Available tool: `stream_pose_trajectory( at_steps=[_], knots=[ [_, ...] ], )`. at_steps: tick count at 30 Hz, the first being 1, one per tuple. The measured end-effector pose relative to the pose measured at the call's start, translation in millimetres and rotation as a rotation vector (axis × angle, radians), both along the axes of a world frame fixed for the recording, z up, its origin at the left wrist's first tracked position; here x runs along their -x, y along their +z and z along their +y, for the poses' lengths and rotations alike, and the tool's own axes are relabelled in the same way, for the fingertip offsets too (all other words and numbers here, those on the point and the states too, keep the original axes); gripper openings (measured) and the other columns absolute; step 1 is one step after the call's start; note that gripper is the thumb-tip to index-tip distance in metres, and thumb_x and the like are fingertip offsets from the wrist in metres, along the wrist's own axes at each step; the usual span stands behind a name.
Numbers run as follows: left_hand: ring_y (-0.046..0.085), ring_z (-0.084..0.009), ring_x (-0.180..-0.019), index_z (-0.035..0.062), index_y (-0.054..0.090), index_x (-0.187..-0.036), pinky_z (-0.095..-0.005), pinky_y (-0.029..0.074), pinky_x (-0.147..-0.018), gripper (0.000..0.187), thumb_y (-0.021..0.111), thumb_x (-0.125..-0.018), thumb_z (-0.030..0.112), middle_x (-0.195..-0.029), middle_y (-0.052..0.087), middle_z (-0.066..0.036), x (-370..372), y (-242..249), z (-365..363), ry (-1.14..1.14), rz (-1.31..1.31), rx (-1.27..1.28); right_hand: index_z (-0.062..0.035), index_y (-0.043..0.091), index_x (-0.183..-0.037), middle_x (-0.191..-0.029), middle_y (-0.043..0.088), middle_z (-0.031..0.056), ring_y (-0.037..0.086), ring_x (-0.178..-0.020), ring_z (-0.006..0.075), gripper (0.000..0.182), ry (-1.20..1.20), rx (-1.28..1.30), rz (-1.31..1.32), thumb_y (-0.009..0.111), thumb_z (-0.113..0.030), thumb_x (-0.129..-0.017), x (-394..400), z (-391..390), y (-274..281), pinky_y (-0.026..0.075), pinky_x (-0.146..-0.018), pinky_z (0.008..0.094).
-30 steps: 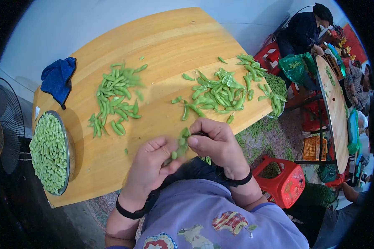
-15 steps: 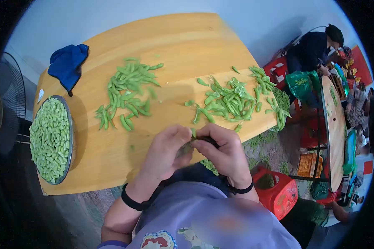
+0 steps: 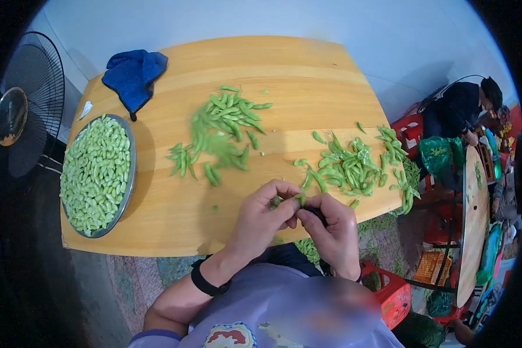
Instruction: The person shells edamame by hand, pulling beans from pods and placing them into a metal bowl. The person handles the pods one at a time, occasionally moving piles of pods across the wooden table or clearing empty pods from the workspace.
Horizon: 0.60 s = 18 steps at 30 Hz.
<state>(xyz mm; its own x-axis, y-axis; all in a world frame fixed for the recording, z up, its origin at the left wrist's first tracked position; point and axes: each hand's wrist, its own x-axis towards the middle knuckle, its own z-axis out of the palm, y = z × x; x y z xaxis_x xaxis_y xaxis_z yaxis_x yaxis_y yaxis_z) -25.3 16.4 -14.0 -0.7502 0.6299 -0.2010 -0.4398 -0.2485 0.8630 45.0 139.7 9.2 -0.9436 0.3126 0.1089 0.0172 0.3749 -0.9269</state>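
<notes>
My left hand [image 3: 264,217] is closed, pinching a green soybean pod [image 3: 300,199] at its fingertips. Close against it, my right hand [image 3: 335,229] is closed around a small dark object [image 3: 316,214], mostly hidden by the fingers. Both hands are at the table's near edge, in front of my body. Beyond them to the right lies a heap of soybean pods [image 3: 348,168]. Another pile of pods [image 3: 232,113], partly blurred, lies farther back toward the middle. On the left, a metal bowl [image 3: 133,168] is filled with shelled green soybeans [image 3: 95,174].
A blue cloth [image 3: 134,78] lies at the wooden table's [image 3: 156,223] back left, near a fan [image 3: 32,110]. Red stools [image 3: 391,296] stand at right. Green scraps litter the floor. Another person [image 3: 455,116] sits by a second table [image 3: 472,226].
My view has shifted, so the table and bowl appear differently placed. My hands stay together; the green pod now shows more clearly at my left fingertips.
</notes>
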Motion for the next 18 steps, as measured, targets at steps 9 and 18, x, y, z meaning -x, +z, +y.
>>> stream_pose_trajectory(
  at_steps=[9, 18],
  knots=[
    [0.051, -0.0066, -0.063, -0.0031, 0.056, -0.101, -0.0152, 0.036, -0.05, 0.017, 0.051, -0.086, 0.003, -0.082, 0.058, -0.004, 2, 0, -5, -0.018, -0.319, -0.165, 0.0027, 0.056, -0.083, -0.065, 0.054, 0.0025, 0.046, -0.057, 0.0056, 0.007, -0.173, 0.039, 0.121, 0.06, 0.0, -0.079, 5, 1, 0, 0.039, -0.052, 0.0194],
    [0.05, -0.0094, -0.062, 0.0004, 0.062, -0.083, -0.0214, 0.04, -0.052, 0.01, 0.059, -0.079, 0.009, -0.07, 0.054, -0.001, 102, 12, -64, 0.058, 0.625, 0.573, 0.0024, 0.045, -0.122, -0.069, 0.047, -0.0024, 0.035, -0.052, 0.0011, 0.04, -0.379, 0.265, 0.012, 0.054, -0.008, -0.084, 6, 46, -3, 0.027, -0.044, 0.016]
  ],
)
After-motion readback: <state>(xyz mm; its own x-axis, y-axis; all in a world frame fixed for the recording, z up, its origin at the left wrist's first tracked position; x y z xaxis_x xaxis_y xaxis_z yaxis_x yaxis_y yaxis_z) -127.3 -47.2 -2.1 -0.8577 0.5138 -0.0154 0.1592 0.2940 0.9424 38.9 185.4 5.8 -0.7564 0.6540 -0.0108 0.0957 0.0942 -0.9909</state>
